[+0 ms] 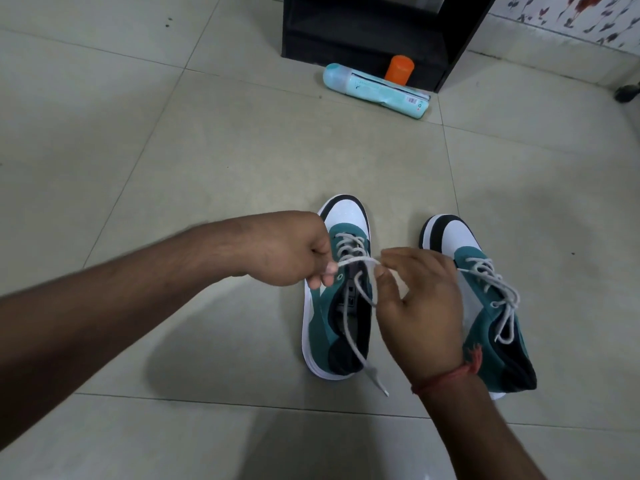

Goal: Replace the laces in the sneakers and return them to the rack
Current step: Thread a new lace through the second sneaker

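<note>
Pale tiled floor [173,150], grout lines visible; black rack [374,32] at far edge, open shelf facing this way. Light blue tube [374,90] lying on floor in front of rack, orange cap [399,68] standing just behind it.

Two teal-and-white sneakers side by side, near but apart. Left sneaker [337,289]: toe pointing away, toward rack; long axis running near-to-far, heel closest. Right sneaker [481,299]: toe also away, long axis tilted slightly, heel swung to the right.

Right sneaker lace [498,289] threaded through all visible eyelets, loose ends draped over the collar; not obviously tied.

Left sneaker lace [356,268] crossed through the lower eyelets only; upper eyelets look unlaced. One free end trailing past the heel onto the floor.

Left hand [294,249] closed, thumb and fingers pinching one lace run just above the tongue. Right hand [419,299] pinching the other run at thumb and forefinger, remaining fingers loosely spread. Lace stretched between both hands.

Judged step: lacing of left sneaker, midway. Next move likely needs a free tip fed through the next open eyelet, slack drawn even on both sides. Return to rack not yet begun.
</note>
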